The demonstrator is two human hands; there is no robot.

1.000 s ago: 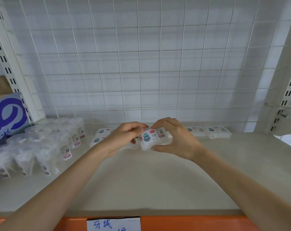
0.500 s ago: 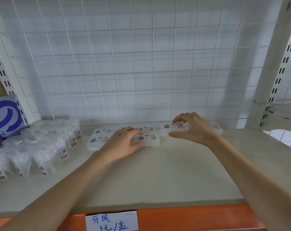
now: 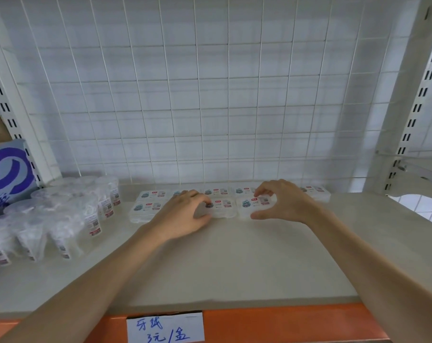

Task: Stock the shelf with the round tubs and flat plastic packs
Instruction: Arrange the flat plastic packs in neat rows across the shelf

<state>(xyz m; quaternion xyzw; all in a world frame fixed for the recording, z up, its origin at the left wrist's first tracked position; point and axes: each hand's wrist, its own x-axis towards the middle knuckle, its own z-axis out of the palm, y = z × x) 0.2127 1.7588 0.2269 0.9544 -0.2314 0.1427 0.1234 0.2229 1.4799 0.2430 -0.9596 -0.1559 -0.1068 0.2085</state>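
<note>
Orange trim runs along the front lip of the shelf, and a handwritten price label is stuck to it; every place below is told from that label. Directly beyond the label lies the pale shelf board, crossed by 2 bare forearms that reach in from either side of the label.

Further beyond the label and slightly to its right, the left hand lies curled over the left end of the middle pack, thumb at the near edge and fingers on top, grasping it as it sits on the board. Just right of that, the right hand pinches the right pack between the thumb at the front edge and the fingertips at the back edge. The 2 packs sit side by side, touching or nearly so.

More flat packs lie in 2 rows beyond the label, the rear row close to the back wall. Beyond and well left of the label stands a cluster of clear round tubs, upright, with small barcode stickers. Farther left is a blue-and-white box. Farthest from the label, a white wire grid closes the back, flanked by slotted uprights.
</note>
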